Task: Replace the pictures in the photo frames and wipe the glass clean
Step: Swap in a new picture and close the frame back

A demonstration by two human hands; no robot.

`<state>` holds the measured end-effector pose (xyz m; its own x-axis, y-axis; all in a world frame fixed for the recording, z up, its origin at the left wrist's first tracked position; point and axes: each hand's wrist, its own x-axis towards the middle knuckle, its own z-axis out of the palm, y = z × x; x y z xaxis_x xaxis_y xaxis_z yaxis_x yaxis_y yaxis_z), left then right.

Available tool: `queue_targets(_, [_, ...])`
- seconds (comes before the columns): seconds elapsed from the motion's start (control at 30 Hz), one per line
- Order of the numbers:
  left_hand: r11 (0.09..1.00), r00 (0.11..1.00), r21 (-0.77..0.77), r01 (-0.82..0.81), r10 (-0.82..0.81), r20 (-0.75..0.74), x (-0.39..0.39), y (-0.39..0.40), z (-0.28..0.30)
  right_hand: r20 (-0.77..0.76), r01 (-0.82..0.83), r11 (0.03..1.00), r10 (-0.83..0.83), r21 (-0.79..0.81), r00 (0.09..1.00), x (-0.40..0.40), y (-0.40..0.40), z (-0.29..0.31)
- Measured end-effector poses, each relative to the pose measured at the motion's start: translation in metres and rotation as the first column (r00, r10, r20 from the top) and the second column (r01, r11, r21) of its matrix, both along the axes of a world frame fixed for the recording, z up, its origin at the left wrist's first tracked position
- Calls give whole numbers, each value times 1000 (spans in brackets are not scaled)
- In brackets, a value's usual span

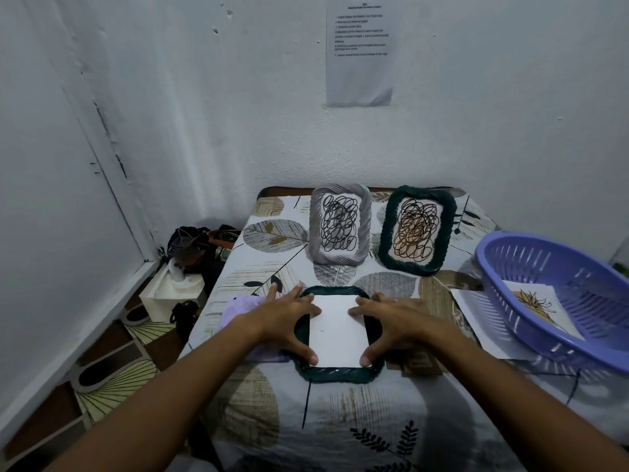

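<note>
- Dark green frame [335, 373], face down at the near centre of the cloth-covered table [340, 420]; a white sheet [337, 330] lies in its back opening, probably a picture being seated.
- Left hand [289, 318]: fingers spread, thumb on the sheet's near-left corner, fingertips on its left edge; pressing, not gripping.
- Right hand [391, 321]: mirrored on the right edge, so the sheet likely settles squarely.
- Lilac cloth [238, 308], partly under the left hand, within reach for wiping.
- Grey frame [340, 226] and second green frame [418, 229] stand far, both holding scribble pictures.
- Purple basket [544, 301], right, holds a flower print [541, 308], resting on loose paper [476, 321].
</note>
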<state>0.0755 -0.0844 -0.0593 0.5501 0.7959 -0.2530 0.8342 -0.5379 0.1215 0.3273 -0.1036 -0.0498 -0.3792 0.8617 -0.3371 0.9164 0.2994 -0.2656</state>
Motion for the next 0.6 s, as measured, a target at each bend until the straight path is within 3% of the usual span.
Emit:
queue_targets(0.2, [1000, 998, -2, 21, -21, -55, 4, -2, 11, -10, -5, 1000, 5, 21, 1000, -2, -3, 5])
queue_targets(0.3, [999, 999, 19, 38, -38, -30, 10, -1, 16, -189, 112, 993, -101, 45, 977, 2, -10, 16])
queue_targets(0.43, [994, 990, 31, 105, -108, 86, 41, -9, 22, -469, 462, 882, -369, 95, 802, 25, -16, 26])
queue_targets(0.5, [985, 976, 42, 170, -174, 132, 62, -14, 20, -496, 585, 808, -481, 69, 723, 41, -21, 27])
queue_targets(0.6, [976, 964, 43, 213, -217, 151, 87, -19, 12, -461, 619, 784, -563, -37, 686, 57, -33, 27])
